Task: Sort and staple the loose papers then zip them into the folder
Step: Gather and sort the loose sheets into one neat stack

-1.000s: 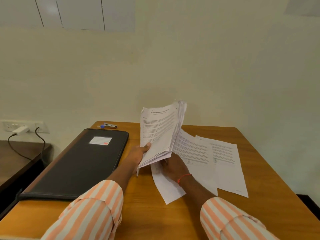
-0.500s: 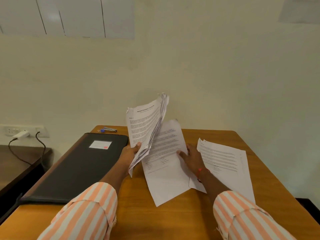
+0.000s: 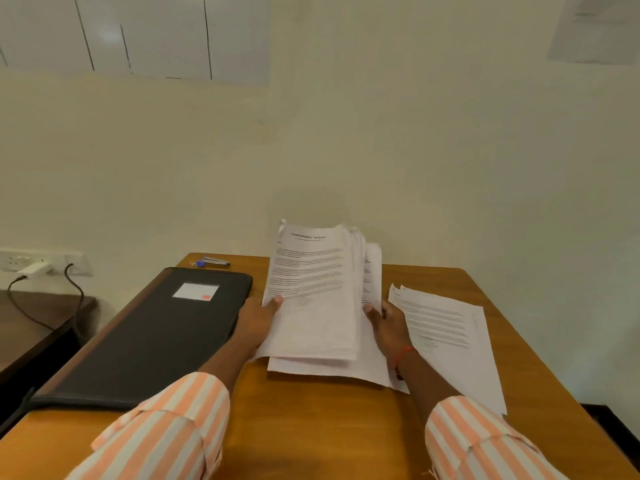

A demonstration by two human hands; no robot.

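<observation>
In the middle of the frame the left hand [image 3: 258, 323] grips a thick stack of printed white papers [image 3: 311, 292] by its left edge. The thumb lies on top, the fingers are hidden underneath, and the far end is tilted up off the brown wooden table [image 3: 311, 427]. The right hand [image 3: 388, 327] pinches the right edge of the lower white sheets [image 3: 367, 368] under that stack, thumb on top. A separate pile of printed sheets [image 3: 446, 337] lies flat at right. The flat black zip folder [image 3: 149, 337] lies closed at left, with a small silver-and-blue stapler [image 3: 211, 262] just beyond it.
</observation>
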